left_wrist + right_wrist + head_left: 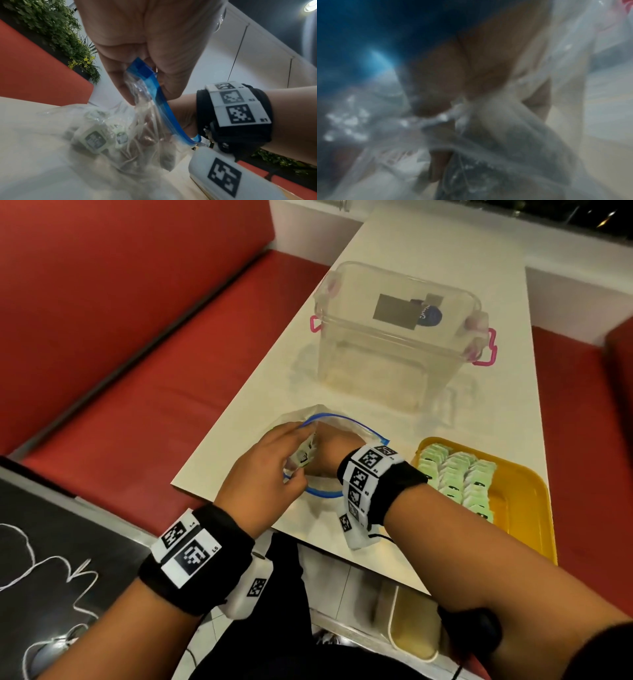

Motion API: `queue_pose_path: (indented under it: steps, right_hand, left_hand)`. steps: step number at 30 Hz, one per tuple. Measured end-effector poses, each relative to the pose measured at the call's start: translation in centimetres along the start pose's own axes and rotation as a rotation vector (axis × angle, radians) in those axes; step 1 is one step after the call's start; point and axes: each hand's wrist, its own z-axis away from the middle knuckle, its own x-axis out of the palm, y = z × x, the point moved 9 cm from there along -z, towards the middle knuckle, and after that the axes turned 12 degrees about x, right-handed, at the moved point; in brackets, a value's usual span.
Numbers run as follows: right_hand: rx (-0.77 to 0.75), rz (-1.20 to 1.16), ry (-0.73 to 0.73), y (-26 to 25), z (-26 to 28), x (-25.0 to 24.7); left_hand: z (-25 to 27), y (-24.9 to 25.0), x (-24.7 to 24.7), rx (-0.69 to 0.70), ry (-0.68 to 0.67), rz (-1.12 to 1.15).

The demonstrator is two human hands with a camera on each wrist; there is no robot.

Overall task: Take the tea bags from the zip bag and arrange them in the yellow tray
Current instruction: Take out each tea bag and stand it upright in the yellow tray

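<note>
The clear zip bag point(337, 428) with a blue zip rim lies open on the white table point(260, 405) in front of me. My left hand point(301, 455) pinches the blue rim point(145, 75) and holds the mouth up. My right hand point(330, 451) is in the bag up to the wrist. Its fingers point(147, 139) show through the plastic beside green-white tea bags point(95, 140). The right wrist view is blurred, so how that hand point(471, 67) grips is hidden. To the right, the yellow tray point(524, 508) holds rows of tea bags point(459, 474).
A clear lidded box point(394, 337) with pink latches stands behind the bag, mid-table. Red bench seats point(137, 371) run along both sides of the narrow table. A black chalkboard point(51, 542) lies at the lower left. The tray sits at the table's near right corner.
</note>
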Motion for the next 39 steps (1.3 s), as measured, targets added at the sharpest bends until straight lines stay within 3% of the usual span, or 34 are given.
queue_pose_path:
  steps: [1, 3, 4, 5, 6, 7, 8, 11, 21, 28, 35, 39]
  right_hand:
    - [0.019, -0.046, -0.185, -0.3, 1.3, 1.9]
    - [0.118, -0.06, -0.046, 0.4, 0.9, -0.4]
    - [0.039, -0.158, -0.094, 1.0, -0.3, -1.0]
    - [-0.007, -0.129, 0.058, 1.6, -0.8, -3.8]
    - [-0.135, -0.2, 0.091, 1.3, -0.2, -3.3]
    - [-0.163, -0.336, -0.075, 1.8, 0.5, -2.1]
    - [-0.177, -0.323, -0.092, 2.4, 0.5, -1.8]
    - [-0.249, -0.244, -0.013, 1.6, 1.1, -1.3]
    - [-0.28, -0.24, 0.225, 3.1, 2.0, -3.1]
    - [-0.262, -0.601, 0.315, 7.3, 3.9, -5.4]
    - [-0.105, -1.146, 0.441, 14.9, 5.0, -6.5]
    - [-0.061, -1.409, 0.408, 17.9, 4.3, -5.6]
  left_hand:
    - [0.0, 0.0, 0.0, -0.002, 0.003, 0.007]
    - [0.0, 0.0, 0.1, -0.005, 0.004, 0.019]
    - [0.0, 0.1, 0.1, -0.004, 0.003, 0.02]
    - [0.0, 0.0, 0.2, -0.001, 0.002, 0.018]
    - [-0.1, 0.1, 0.2, 0.004, 0.001, 0.016]
    - [-0.1, 0.1, 0.4, 0.009, -0.003, 0.015]
    - [-0.1, 0.1, 0.5, 0.011, -0.006, 0.013]
    - [-0.1, 0.2, 0.8, 0.011, -0.011, 0.013]
    - [-0.3, 0.8, 0.9, -0.004, 0.004, -0.009]
    - [-0.8, 0.9, 0.7, -0.045, 0.069, -0.06]
    - [-1.5, 2.5, 1.4, -0.051, 0.03, -0.144]
    - [-1.8, 4.2, 1.7, -0.015, 0.026, -0.236]
